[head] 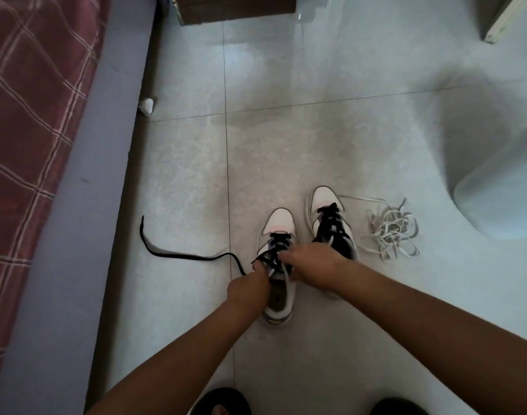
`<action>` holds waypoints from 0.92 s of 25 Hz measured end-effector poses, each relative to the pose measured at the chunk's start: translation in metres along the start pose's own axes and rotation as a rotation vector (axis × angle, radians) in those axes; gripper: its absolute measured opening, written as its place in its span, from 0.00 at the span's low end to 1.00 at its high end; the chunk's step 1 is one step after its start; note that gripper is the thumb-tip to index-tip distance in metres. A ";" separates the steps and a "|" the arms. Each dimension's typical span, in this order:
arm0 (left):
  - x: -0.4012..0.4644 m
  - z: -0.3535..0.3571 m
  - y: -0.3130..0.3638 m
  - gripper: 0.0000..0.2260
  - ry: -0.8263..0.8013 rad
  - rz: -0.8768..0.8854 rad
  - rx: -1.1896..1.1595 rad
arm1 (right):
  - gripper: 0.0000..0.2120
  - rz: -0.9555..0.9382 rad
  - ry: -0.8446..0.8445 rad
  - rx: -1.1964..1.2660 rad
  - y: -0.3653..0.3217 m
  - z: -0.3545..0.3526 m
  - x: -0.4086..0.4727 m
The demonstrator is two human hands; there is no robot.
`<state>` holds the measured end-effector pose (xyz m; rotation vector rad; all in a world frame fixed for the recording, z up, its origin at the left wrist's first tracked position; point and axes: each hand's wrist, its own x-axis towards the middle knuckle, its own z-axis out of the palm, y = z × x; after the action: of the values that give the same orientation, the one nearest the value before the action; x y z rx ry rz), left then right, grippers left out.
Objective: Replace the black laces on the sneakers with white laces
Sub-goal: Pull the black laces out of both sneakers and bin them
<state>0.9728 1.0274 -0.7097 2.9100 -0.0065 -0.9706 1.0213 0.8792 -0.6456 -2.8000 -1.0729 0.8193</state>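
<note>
Two white sneakers stand side by side on the tiled floor. The left sneaker (278, 226) has its black lace (178, 256) partly undone, with one loose end trailing far out to the left. My left hand (248, 287) grips the lace at the shoe's upper eyelets. My right hand (311, 265) pinches the black lacing on the tongue. The right sneaker (325, 205) is still laced in black. A tangled pile of white laces (389, 232) lies just right of it.
A bed with a plaid cover (31, 115) and a grey-blue side panel runs down the left. A wooden cabinet base (235, 7) stands at the back. A pale rounded object (502, 199) sits right. A crumpled white scrap (147, 105) lies by the bed. My feet in dark slippers (223, 401) are at the bottom.
</note>
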 end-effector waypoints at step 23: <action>-0.009 -0.014 -0.007 0.18 0.193 0.052 -0.111 | 0.17 0.302 0.108 0.548 -0.016 0.032 0.001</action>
<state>0.9736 1.0355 -0.6935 2.8718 -0.0163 -0.6566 0.9966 0.8871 -0.6699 -2.5112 -0.3356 0.8170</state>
